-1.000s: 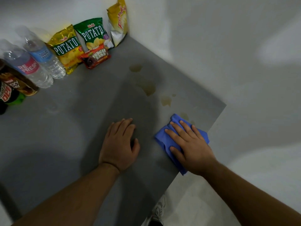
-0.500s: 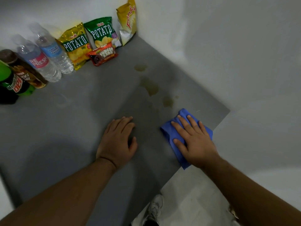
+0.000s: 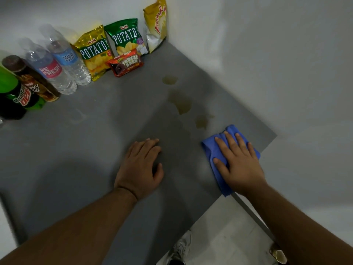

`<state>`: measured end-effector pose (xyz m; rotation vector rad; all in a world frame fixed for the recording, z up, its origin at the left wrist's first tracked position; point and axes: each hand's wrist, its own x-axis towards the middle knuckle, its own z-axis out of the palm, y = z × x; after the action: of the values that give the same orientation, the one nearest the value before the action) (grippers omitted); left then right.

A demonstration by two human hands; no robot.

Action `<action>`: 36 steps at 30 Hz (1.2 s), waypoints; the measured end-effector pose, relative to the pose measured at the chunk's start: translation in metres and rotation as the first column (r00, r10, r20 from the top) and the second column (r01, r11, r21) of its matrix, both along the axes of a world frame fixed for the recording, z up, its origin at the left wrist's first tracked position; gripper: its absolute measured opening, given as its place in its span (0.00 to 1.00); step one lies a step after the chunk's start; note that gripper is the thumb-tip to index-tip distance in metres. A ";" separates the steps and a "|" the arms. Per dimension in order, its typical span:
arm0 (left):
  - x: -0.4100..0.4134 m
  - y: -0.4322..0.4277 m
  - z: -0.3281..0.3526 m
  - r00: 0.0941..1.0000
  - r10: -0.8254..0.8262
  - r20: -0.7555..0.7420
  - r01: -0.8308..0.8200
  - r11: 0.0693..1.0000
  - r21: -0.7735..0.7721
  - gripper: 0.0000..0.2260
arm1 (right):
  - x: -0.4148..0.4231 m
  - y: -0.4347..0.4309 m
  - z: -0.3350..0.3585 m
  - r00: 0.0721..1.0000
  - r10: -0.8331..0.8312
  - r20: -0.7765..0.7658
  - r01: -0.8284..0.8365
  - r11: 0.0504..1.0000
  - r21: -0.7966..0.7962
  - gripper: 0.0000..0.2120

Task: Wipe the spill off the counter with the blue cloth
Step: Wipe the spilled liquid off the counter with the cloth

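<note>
Right hand presses blue cloth flat on counter beside yellowish spill.

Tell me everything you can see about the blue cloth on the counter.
The blue cloth is a soft, plain fabric, bunched and folded into a rough pad. It lies flat on the grey counter near its right front edge, one corner reaching that edge. The right hand presses on it, palm down, fingers spread, hiding most of it. The nearest yellowish spill patch sits just beyond it, apparently untouched.

Bare forearms; grey sneaker
</note>
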<state>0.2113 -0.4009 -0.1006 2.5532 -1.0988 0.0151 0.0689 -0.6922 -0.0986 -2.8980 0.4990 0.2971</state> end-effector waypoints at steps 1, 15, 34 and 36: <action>0.000 0.000 0.000 1.000 0.000 0.007 0.000 1.000 -0.002 0.19 | 0.011 0.001 0.000 0.999 -0.042 -0.004 0.042 0.999 -0.008 0.34; -0.002 -0.001 0.002 1.000 0.002 -0.010 -0.002 1.000 0.020 0.20 | 0.023 -0.021 0.002 0.999 -0.033 -0.017 0.033 0.999 -0.018 0.34; -0.001 0.000 -0.002 1.000 -0.002 -0.019 0.002 1.000 0.012 0.21 | 0.076 0.038 0.001 0.999 -0.047 -0.011 0.046 0.998 -0.034 0.34; -0.001 0.000 -0.002 1.000 -0.006 -0.009 0.006 1.000 0.003 0.21 | 0.062 0.047 0.000 0.997 0.073 0.000 -0.073 0.997 -0.018 0.33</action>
<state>0.2107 -0.4008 -0.1024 2.5504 -1.1036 0.0010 0.1307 -0.6449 -0.0989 -2.9384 0.3979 0.3035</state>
